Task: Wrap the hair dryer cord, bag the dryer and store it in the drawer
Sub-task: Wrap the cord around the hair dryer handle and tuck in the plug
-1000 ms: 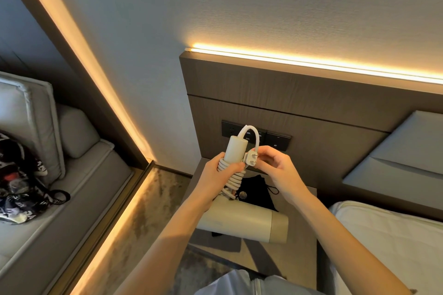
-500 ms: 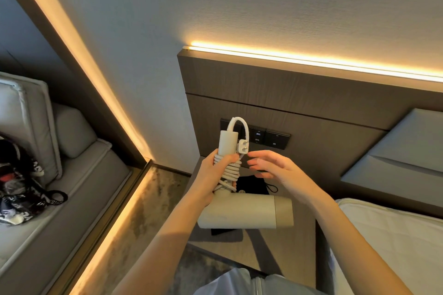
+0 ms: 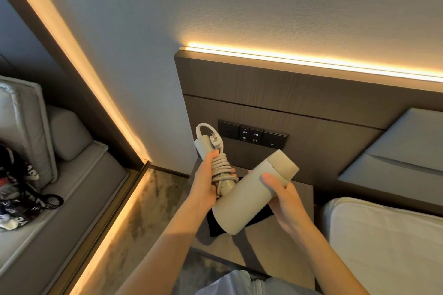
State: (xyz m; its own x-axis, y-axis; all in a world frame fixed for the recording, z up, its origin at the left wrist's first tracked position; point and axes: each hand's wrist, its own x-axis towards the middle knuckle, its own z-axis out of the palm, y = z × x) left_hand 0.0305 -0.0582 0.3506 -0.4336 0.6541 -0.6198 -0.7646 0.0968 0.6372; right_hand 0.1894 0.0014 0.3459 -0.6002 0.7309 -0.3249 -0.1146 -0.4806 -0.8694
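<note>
The left hand (image 3: 206, 182) is curled round the handle of the hair dryer (image 3: 249, 196), pinning the cord (image 3: 221, 166) that is coiled there in several turns, with the plug (image 3: 217, 142) tucked at the handle's far end. The right hand (image 3: 285, 199) cups the dryer's barrel, thumb on top and fingers curled under it. Both hold the dryer in the air above the nightstand (image 3: 275, 246), where a black bag (image 3: 215, 225) lies directly beneath it, partly hidden.

Bagging looks like the next step: 1 hand should keep the coil and plug pressed so nothing unwinds while the other frees up to open the bag.

The headboard (image 3: 311, 108) stands close behind the nightstand and the bed (image 3: 383, 242) touches its right side; open floor lies to its left. No drawer shows.
</note>
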